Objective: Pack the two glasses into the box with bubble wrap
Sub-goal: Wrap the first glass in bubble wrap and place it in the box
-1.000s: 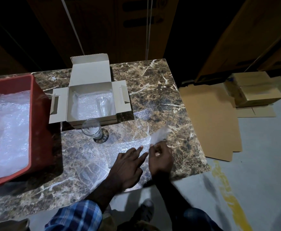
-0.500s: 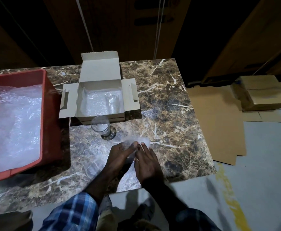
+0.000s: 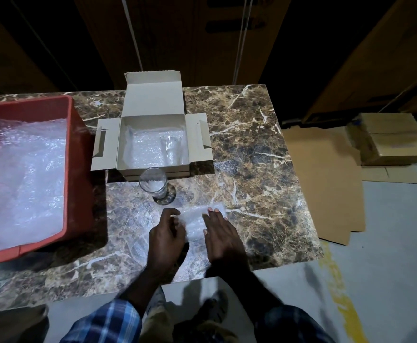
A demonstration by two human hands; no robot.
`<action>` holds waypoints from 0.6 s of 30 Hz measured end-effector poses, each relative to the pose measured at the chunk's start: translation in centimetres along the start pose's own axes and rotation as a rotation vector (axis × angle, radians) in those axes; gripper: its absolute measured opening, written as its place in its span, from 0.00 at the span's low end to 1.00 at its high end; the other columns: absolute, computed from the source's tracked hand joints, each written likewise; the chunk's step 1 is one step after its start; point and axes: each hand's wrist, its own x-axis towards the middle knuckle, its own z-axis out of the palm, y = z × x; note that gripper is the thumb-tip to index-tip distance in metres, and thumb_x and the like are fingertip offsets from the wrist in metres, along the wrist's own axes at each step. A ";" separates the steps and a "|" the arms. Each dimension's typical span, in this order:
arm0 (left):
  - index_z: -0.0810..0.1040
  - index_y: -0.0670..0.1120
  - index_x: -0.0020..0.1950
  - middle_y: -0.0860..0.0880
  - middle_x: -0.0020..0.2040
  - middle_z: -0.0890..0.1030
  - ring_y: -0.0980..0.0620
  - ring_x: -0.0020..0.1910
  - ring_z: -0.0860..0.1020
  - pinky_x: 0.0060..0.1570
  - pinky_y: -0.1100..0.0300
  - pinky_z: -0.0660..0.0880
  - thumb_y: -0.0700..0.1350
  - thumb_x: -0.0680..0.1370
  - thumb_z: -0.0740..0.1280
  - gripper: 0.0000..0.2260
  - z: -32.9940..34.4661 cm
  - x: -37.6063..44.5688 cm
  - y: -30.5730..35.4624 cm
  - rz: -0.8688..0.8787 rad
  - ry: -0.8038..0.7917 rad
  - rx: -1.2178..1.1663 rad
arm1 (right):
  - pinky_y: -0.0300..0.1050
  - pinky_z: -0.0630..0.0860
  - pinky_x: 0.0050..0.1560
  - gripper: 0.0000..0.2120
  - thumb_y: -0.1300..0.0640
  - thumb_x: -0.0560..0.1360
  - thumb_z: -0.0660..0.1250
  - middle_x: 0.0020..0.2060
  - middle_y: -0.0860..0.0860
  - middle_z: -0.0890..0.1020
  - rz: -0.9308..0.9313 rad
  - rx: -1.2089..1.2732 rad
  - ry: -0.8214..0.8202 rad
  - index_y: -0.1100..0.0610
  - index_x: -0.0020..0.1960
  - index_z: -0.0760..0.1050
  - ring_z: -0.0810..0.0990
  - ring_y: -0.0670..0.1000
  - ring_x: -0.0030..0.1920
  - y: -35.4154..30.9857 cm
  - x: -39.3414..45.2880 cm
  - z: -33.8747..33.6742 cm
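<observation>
Both hands lay on a crinkly clear bubble wrap sheet [image 3: 197, 222] on the marble table [image 3: 259, 149]. The left hand [image 3: 166, 237] curled at its edge, holding it; the right hand [image 3: 221, 236] pressed it flat, fingers straight. One smooth round glass [image 3: 153, 183] stood just near the open cardboard box [image 3: 153, 100], another glass [image 3: 171, 149] inside.

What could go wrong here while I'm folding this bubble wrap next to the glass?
The loose glass stands unwrapped just beyond your left hand; a stray knuckle might tip it. The glass in the box looks bare on its exposed side, so the two could knock. The bubble wrap piece under your right hand may be too small.

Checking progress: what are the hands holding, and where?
Left hand grips the clear bubble wrap sheet at its left edge; right hand presses it flat.
</observation>
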 end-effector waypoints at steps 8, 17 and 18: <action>0.74 0.44 0.65 0.43 0.70 0.70 0.43 0.68 0.69 0.62 0.49 0.65 0.41 0.77 0.64 0.16 0.6 -1.0 0.0 0.393 0.012 0.421 | 0.51 0.62 0.73 0.23 0.53 0.83 0.55 0.78 0.56 0.62 0.037 -0.111 -0.139 0.58 0.76 0.67 0.58 0.55 0.79 0.2 -0.1 1.2; 0.58 0.41 0.80 0.45 0.81 0.55 0.48 0.81 0.51 0.77 0.42 0.52 0.48 0.85 0.51 0.25 1.8 -1.6 -3.6 0.496 -0.297 0.701 | 0.55 0.54 0.77 0.27 0.50 0.83 0.54 0.79 0.55 0.58 0.058 -0.163 -0.227 0.59 0.79 0.59 0.54 0.53 0.80 0.2 0.0 1.1; 0.56 0.41 0.81 0.46 0.82 0.54 0.49 0.81 0.51 0.77 0.42 0.52 0.50 0.85 0.51 0.25 1.6 -1.5 -3.7 0.490 -0.300 0.711 | 0.54 0.54 0.77 0.28 0.48 0.83 0.55 0.79 0.54 0.58 0.069 -0.173 -0.234 0.59 0.79 0.60 0.55 0.53 0.80 0.4 0.1 0.9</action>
